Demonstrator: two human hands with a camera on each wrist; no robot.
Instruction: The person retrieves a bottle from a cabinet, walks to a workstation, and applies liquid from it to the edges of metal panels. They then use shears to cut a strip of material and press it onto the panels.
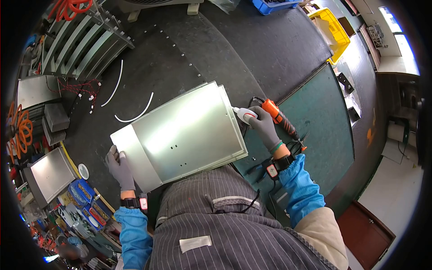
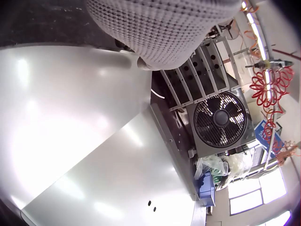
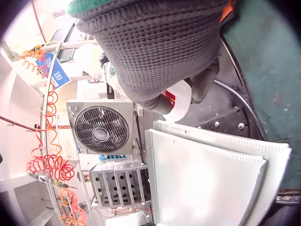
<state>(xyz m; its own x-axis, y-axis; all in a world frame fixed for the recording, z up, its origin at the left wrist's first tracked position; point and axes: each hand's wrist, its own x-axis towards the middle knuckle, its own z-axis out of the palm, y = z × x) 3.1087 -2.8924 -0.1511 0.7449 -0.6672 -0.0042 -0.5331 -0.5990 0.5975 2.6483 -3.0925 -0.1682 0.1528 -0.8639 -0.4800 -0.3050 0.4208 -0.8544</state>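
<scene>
In front of the person lies a shiny sheet-metal panel [image 1: 189,130] with small paired holes, on top of another panel [image 3: 277,157] whose edge shows beneath. A plain metal strip [image 1: 135,157] runs along its left end. The gloved left hand [image 1: 120,171] grips that end at its outer edge, thumb at the rim; its fingers are partly hidden. In the gloved right hand [image 1: 264,127] is a small white squeeze bottle [image 1: 245,114] with red on its label, probably glue. The bottle's nozzle points down at the panel's right edge, close to the corner in the right wrist view.
An orange power tool [image 1: 279,118] with a black cord lies just right of the right hand on the green mat [image 1: 324,121]. Two white tubes [image 1: 135,116] lie beyond the panel. A slatted metal rack [image 1: 85,42] and a box fan [image 3: 101,129] stand farther back.
</scene>
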